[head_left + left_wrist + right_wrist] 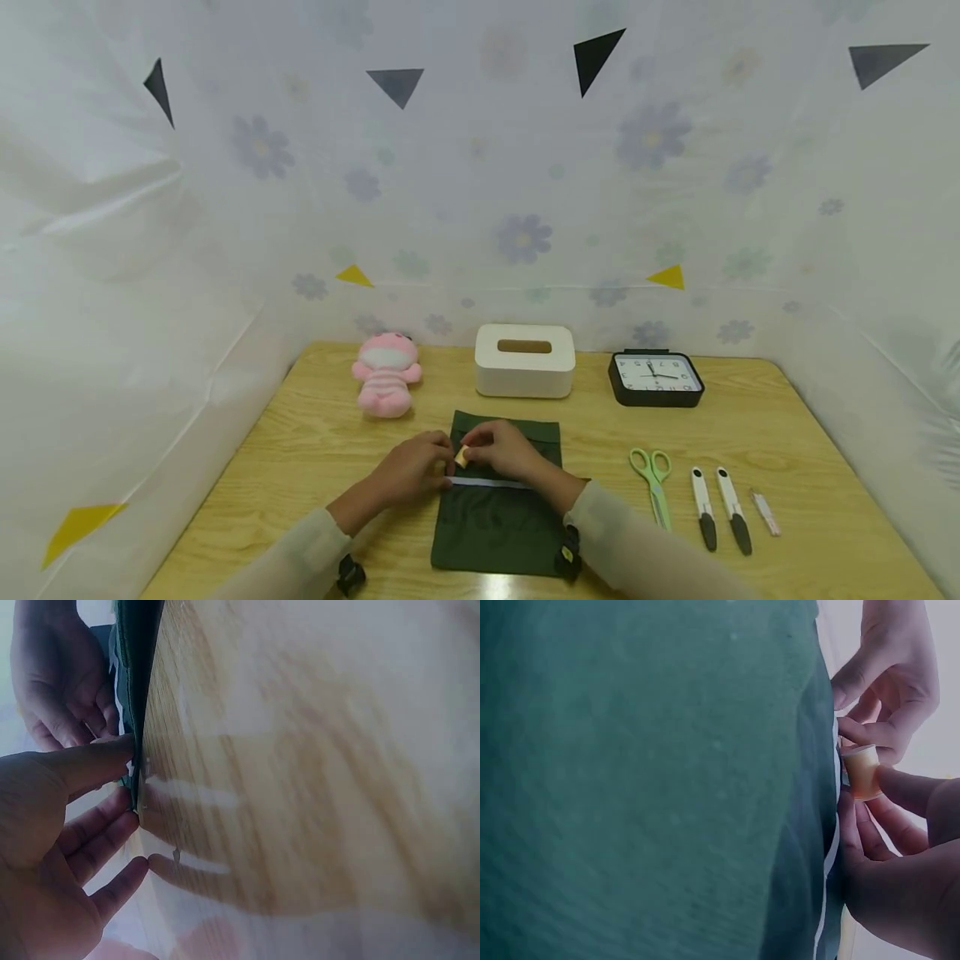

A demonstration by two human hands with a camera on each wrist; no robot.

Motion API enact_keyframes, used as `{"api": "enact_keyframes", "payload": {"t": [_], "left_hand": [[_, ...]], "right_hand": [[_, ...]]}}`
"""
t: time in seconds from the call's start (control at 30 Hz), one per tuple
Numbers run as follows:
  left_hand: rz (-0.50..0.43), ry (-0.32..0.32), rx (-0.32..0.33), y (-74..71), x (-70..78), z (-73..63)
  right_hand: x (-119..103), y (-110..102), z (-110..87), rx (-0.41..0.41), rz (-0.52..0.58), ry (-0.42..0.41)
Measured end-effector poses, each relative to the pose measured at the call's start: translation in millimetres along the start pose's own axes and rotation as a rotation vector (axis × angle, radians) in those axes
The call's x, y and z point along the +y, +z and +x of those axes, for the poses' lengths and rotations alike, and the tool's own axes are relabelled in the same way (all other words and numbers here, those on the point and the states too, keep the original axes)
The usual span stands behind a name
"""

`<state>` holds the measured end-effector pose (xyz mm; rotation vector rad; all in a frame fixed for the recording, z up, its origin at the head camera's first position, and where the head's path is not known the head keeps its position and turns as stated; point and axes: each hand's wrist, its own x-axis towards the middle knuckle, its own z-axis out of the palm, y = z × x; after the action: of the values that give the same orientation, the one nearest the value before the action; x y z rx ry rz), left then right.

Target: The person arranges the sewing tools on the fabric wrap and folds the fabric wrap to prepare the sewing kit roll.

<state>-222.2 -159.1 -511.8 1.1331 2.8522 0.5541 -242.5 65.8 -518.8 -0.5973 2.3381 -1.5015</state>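
Observation:
A dark green cloth [487, 533] lies flat on the table, with a narrow white strip [487, 482] running across its middle. Over its upper left part, my right hand [504, 450] pinches a small yellow spool of thread [863, 772] between thumb and fingers. My left hand [411, 468] is at the cloth's left edge, close to the end of the strip. In the left wrist view its thumb and fingertips meet at the cloth's edge, and they appear to pinch it. The spool is largely hidden by fingers in the head view.
Behind the cloth are a pink plush toy [386, 375], a white tissue box [525, 362] and a black clock [656, 379]. Green scissors [654, 483], two white-and-black knife-like tools [703, 508] and a small pale slim item [765, 511] lie to the right.

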Motion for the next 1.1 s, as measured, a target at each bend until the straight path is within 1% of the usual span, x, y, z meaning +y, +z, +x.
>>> {"api": "enact_keyframes", "payload": {"t": [0.17,0.3,0.6,0.77,0.93,1.1], "left_hand": [[-0.092,-0.027,0.005,-1.5,0.2,0.2],[-0.176,-0.053,-0.001,-1.3,-2.4,1.2],[-0.349,-0.061,-0.015,2.3,-14.8,3.3],[-0.388,-0.072,-0.022,1.8,-15.7,3.0],[-0.425,-0.07,-0.02,0.6,-14.9,1.8],[-0.461,-0.049,-0.002,-1.0,-13.8,1.1]], "right_hand": [[0.6,2.6,-1.0,0.013,0.007,-0.004],[3.2,3.5,-0.7,0.024,-0.002,-0.003],[6.3,4.4,-0.5,0.026,-0.098,-0.048],[4.0,3.9,-0.5,0.009,-0.131,-0.067],[2.9,4.0,-0.1,-0.003,-0.138,-0.08],[3.5,4.8,2.0,-0.014,-0.155,-0.056]]}}
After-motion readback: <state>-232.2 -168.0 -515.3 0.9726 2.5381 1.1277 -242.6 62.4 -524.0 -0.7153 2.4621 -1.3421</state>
